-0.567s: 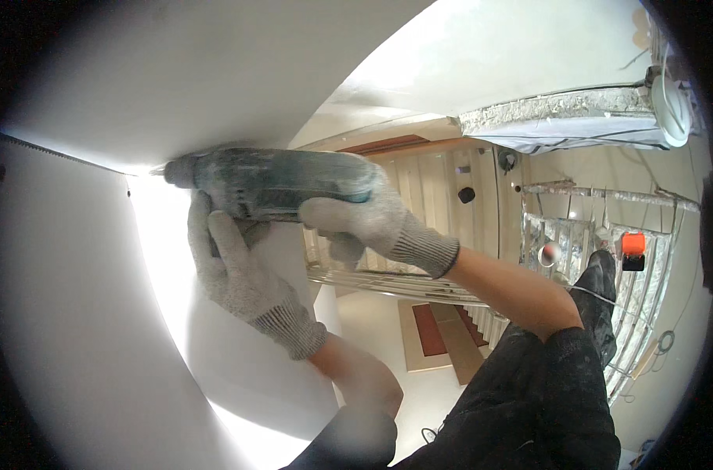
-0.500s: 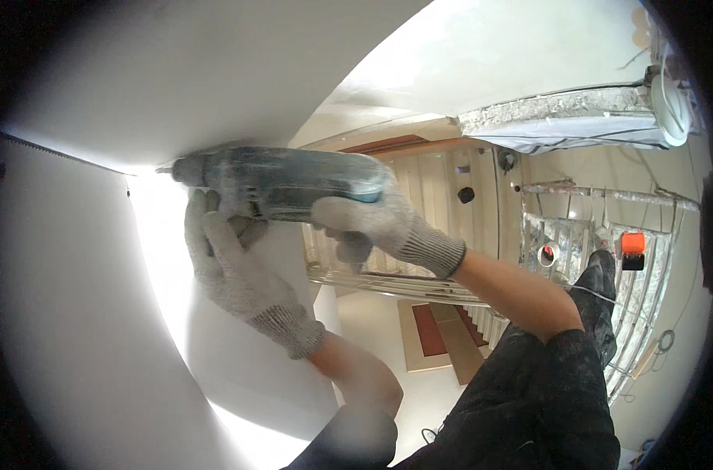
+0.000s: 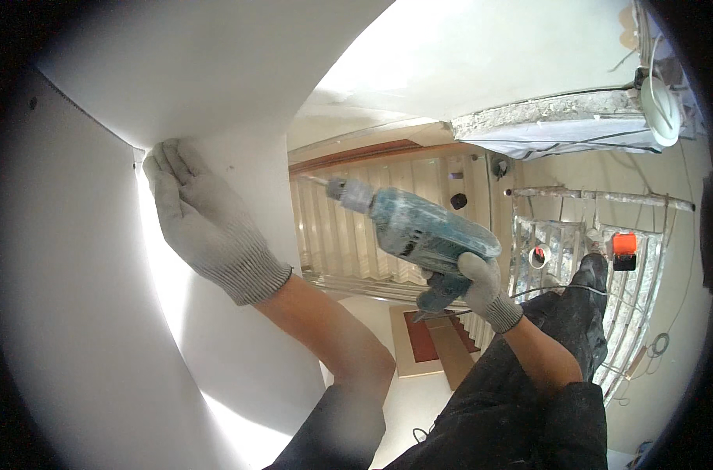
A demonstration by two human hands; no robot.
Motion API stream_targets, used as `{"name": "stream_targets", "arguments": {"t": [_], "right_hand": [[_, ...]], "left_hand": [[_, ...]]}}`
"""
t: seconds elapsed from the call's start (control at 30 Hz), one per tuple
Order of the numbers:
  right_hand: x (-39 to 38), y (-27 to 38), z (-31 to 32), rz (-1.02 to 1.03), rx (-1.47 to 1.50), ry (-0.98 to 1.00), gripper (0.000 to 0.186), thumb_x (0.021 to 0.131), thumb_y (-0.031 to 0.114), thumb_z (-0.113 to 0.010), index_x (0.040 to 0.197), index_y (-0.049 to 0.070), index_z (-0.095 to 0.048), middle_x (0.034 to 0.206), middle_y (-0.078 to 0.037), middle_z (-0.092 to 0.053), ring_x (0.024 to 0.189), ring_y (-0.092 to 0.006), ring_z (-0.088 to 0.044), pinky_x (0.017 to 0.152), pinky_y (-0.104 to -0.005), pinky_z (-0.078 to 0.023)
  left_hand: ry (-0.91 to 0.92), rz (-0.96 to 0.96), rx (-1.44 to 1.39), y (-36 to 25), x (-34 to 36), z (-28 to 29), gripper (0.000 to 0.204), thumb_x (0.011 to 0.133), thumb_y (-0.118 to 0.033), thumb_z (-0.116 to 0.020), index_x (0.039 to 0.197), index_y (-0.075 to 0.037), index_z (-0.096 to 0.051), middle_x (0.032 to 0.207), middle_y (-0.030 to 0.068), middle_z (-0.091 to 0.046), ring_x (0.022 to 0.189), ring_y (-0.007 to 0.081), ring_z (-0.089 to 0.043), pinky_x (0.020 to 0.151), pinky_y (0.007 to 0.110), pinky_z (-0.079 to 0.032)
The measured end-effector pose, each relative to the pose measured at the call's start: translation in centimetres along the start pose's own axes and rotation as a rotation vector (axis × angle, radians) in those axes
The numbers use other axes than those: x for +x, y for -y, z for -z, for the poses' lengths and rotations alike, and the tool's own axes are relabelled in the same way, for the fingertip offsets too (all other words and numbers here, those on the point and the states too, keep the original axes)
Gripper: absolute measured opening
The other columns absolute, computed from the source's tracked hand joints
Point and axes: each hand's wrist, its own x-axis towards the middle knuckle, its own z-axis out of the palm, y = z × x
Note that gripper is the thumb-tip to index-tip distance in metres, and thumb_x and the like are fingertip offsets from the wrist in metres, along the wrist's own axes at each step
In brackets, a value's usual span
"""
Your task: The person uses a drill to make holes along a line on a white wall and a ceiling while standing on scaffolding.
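Gloved in pale knit, my right hand point(image 3: 485, 290) grips the handle of a dusty green power drill point(image 3: 431, 227). The drill's bit points up and left, apart from the white boards. My left hand point(image 3: 207, 219), in a matching glove, lies with outstretched fingers against the corner where a white side panel point(image 3: 74, 258) meets the white surface above point(image 3: 207, 63). Its fingertips touch near a bright gap at the joint. Whether anything small is under those fingers is hidden. A cord runs from the drill past my leg.
A staircase point(image 3: 333, 243) lies far below. My foot stands on a slatted, plaster-stained platform point(image 3: 634, 313), beside an orange-and-black object point(image 3: 624, 251) and a white ring-shaped thing point(image 3: 539, 256). A white oval object point(image 3: 660, 110) hangs at the upper right.
The drill has come away from the panel corner, moving right and down in my right hand. My left hand has moved up to the corner, fingers stretched against it.
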Motion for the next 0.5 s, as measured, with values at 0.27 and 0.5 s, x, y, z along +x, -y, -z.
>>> {"name": "stream_targets", "arguments": {"t": [0.27,0.5], "right_hand": [[-3.0,1.0,3.4,0.165,-0.083,-0.168,0.065,0.088,0.041,-0.076,0.135,0.001,-0.056,0.107,-0.015,-0.071,0.090,-0.0231,-0.073,0.078,-0.0362,-0.062],[-4.9,1.8,5.9,0.174,-0.231,-0.256,0.069,0.089,0.052,-0.072,0.133,0.001,-0.057,0.107,-0.013,-0.070,0.086,-0.0213,-0.071,0.074,-0.0357,-0.060]], "left_hand": [[0.013,0.137,-0.543,-1.5,2.0,0.5,0.035,0.108,-0.006,-0.046,0.134,0.017,-0.042,0.125,0.0248,-0.053,0.125,0.0324,-0.054,0.115,0.046,-0.046],[0.073,-0.114,0.219,-1.4,1.5,1.4,0.038,0.108,-0.003,-0.043,0.136,0.023,-0.045,0.136,0.0288,-0.055,0.125,0.0350,-0.058,0.108,0.044,-0.053]]}}
